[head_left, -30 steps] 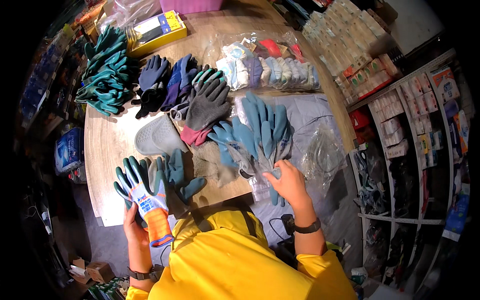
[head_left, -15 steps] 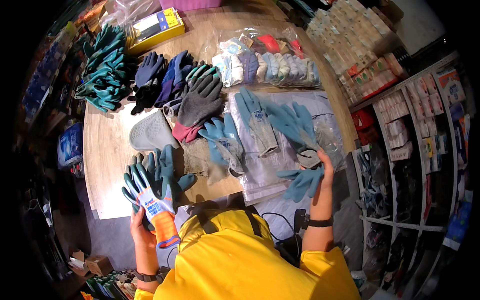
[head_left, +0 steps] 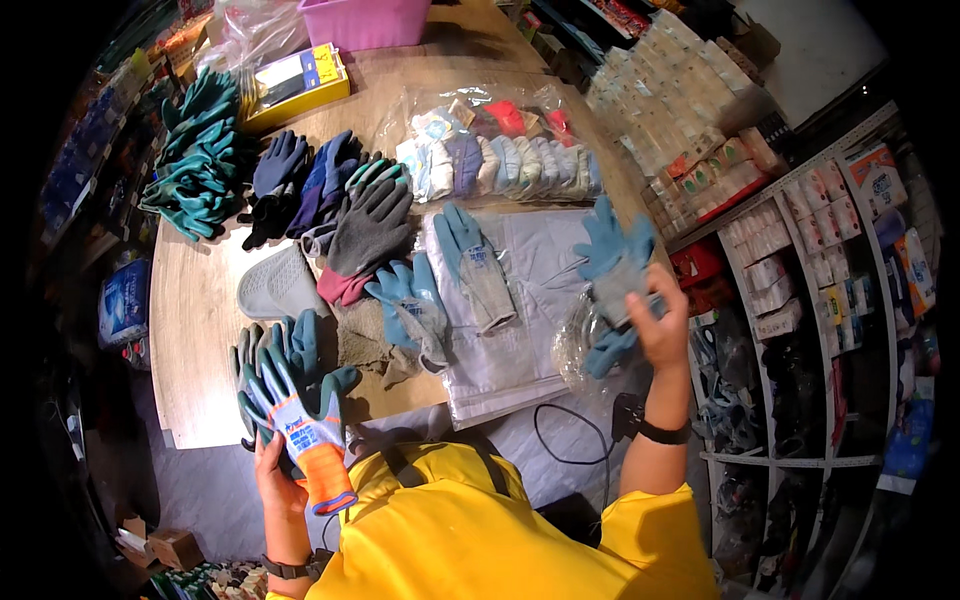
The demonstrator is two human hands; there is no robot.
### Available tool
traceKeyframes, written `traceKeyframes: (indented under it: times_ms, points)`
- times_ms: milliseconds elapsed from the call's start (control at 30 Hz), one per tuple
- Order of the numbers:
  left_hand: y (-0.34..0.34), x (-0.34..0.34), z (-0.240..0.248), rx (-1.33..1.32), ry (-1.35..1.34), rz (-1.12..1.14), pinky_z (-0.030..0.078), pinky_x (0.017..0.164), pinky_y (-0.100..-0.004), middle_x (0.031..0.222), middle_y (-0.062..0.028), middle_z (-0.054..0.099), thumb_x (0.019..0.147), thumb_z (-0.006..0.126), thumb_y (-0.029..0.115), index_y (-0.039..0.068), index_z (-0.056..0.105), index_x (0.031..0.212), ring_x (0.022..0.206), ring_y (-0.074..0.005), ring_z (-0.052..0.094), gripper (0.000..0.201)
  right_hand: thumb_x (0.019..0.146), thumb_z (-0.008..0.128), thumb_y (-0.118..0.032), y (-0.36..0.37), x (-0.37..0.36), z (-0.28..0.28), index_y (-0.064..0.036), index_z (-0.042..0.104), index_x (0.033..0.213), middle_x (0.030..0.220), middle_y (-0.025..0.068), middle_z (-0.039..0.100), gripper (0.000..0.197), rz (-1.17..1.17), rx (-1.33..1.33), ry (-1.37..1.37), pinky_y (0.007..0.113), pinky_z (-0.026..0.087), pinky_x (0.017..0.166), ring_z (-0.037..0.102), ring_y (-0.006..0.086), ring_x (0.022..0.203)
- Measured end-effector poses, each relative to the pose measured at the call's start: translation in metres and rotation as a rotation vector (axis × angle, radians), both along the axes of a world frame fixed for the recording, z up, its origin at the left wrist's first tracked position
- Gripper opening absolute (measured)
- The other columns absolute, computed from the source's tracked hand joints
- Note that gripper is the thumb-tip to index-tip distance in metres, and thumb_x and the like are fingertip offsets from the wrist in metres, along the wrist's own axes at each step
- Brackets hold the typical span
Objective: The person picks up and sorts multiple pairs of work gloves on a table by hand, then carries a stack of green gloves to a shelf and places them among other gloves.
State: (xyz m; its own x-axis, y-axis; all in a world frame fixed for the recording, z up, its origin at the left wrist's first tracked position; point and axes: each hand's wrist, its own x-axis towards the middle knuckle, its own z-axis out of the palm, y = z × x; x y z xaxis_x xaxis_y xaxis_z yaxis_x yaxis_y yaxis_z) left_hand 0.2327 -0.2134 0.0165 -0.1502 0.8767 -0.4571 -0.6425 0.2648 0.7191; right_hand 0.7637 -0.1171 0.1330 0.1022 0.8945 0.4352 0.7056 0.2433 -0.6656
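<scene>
At the table's near left edge my left hand (head_left: 272, 478) is closed on a work glove with an orange cuff (head_left: 322, 472), its coated fingers pointing up and away. Other dark green gloves (head_left: 298, 338) fan out just behind it. Over the right side, my right hand (head_left: 662, 322) grips blue-grey work gloves (head_left: 612, 255), slightly blurred, with crumpled clear plastic (head_left: 572, 345) below them. One blue glove with a grey cuff (head_left: 488, 290) lies on a flat plastic-wrapped pale fabric pack (head_left: 545, 245). To its left rests another blue-fingered glove (head_left: 418, 308).
Farther left lie a grey glove with a pink cuff (head_left: 365, 235), navy gloves (head_left: 275, 170) and a teal glove pile (head_left: 192, 165). A clear bag of rolled socks (head_left: 520, 160), a yellow box (head_left: 300, 90) and a pink bin (head_left: 365, 22) stand farther back. Stocked shelves (head_left: 800, 290) flank the right.
My right hand has moved right and up with the blue-grey gloves, swinging them away from the fabric pack's middle. The left hand still holds the orange-cuffed glove. The whole view has shifted slightly.
</scene>
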Motion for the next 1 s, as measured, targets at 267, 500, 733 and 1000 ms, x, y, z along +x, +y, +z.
traceKeyframes:
  times_ms: [267, 500, 733, 1000]
  points:
    - [0.000, -0.016, 0.003, -0.061, 0.010, 0.059, 0.054, 0.094, -0.0467, 0.122, -0.0140, 0.063, 0.095, 0.052, 0.009, 0.005, 0.045, 0.138, 0.107, -0.0282, 0.066, 0.044, 0.080, 0.072, -0.022, -0.046, -0.067, -0.038, -0.0041, 0.062, 0.094, 0.104, 0.0125, 0.058, 0.025, 0.073, -0.547, -0.501, 0.044, 0.051, 0.074, 0.062, 0.0384, 0.087]
    - [0.009, -0.027, 0.011, -0.060, -0.012, -0.008, 0.054, 0.095, -0.0461, 0.122, -0.0134, 0.063, 0.094, 0.054, 0.011, 0.005, 0.046, 0.137, 0.108, -0.0286, 0.065, 0.045, 0.078, 0.079, -0.037, -0.025, -0.153, -0.014, -0.0051, 0.063, 0.101, 0.105, 0.0117, 0.059, 0.042, -0.011, -0.322, -0.261, 0.044, 0.055, 0.070, 0.066, 0.0368, 0.080]
    - [0.017, -0.038, 0.023, 0.003, -0.031, -0.038, 0.052, 0.097, -0.0476, 0.125, -0.0152, 0.061, 0.092, 0.054, 0.011, 0.004, 0.043, 0.141, 0.111, -0.0302, 0.064, 0.050, 0.081, 0.075, -0.028, 0.013, -0.227, -0.065, -0.0058, 0.066, 0.101, 0.095, 0.0160, 0.067, 0.031, 0.038, -0.536, -0.391, 0.047, 0.053, 0.072, 0.067, 0.0401, 0.085]
    - [0.005, -0.079, 0.015, -0.069, 0.040, 0.101, 0.053, 0.095, -0.0466, 0.123, -0.0156, 0.062, 0.094, 0.053, 0.010, 0.003, 0.044, 0.139, 0.109, -0.0305, 0.065, 0.047, 0.083, 0.069, -0.016, 0.058, -0.194, 0.002, -0.0060, 0.067, 0.095, 0.079, 0.0201, 0.067, 0.016, 0.034, -0.414, 0.066, 0.038, 0.050, 0.066, 0.065, 0.0256, 0.069]
